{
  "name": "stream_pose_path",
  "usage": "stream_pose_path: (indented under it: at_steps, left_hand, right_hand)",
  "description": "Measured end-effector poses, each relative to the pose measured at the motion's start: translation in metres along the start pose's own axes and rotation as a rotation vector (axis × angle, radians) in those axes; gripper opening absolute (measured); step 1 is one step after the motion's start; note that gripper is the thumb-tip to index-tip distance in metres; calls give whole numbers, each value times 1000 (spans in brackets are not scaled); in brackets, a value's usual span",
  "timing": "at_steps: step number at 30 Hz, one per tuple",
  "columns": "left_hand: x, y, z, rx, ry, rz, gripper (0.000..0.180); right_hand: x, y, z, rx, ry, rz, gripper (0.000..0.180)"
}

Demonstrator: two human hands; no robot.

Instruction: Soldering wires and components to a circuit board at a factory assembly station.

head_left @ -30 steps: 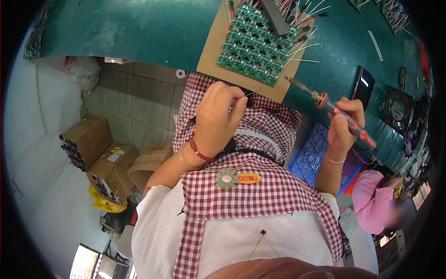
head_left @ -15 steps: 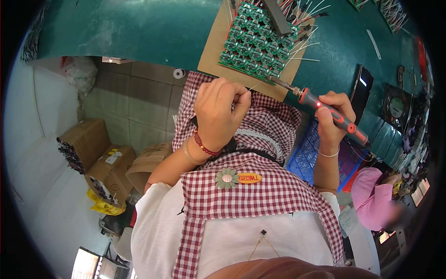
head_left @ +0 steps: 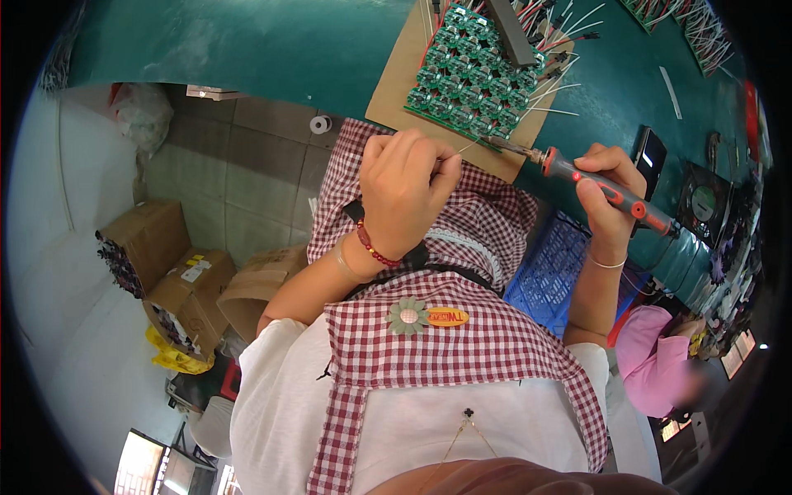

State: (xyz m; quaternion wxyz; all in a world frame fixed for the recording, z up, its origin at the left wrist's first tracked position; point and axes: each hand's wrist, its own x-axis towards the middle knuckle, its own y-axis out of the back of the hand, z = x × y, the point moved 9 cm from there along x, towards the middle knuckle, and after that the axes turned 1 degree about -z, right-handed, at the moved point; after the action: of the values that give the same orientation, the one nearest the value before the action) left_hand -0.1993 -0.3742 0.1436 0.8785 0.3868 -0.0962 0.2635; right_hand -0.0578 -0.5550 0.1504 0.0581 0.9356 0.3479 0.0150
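Observation:
My left hand is closed in a pinch on a thin strand of solder wire, which reaches toward the near edge of a green circuit board panel. A soldering iron with a dark grey and red handle is gripped in my right hand. Its metal tip points left and meets the panel's near right corner, close to the wire's end; whether the two touch is too small to tell. The panel lies on a brown board, and a dark grey bar rests across its far part.
Red, white and black wires spread beyond the panel's right side. Farther right on the green table lie a phone and a white strip. A blue basket stands below; cardboard boxes are at left, a person in pink at right.
The whole view has shifted slightly, so the panel and both hands appear a little farther right. Both hands keep their holds, and the iron's tip stays at the panel's near corner.

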Motion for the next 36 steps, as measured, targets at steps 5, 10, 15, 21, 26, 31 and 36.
stream_pose_path:
  at_steps: [5,10,15,21,26,31,36]
  left_hand:
    - [-1,3,6,7,-11,1,18]
    - [0,-1,3,2,-21,-4,18]
    - [0,-5,2,13,-15,-9,18]
    - [1,-2,3,-4,-8,2,18]
    - [0,7,-4,44,19,45,19]
    - [0,5,-6,26,25,43,19]
    - [3,1,-10,51,46,43,18]
  right_hand:
    - [-2,10,-4,37,46,41,18]
    - [0,7,-2,37,30,64,18]
    - [0,4,1,16,7,30,18]
    - [-2,8,-4,16,92,52,18]
    - [7,-4,-6,37,79,19,18]
    - [12,-10,-1,32,57,-10,19]
    - [14,-12,1,-7,60,-36,18]
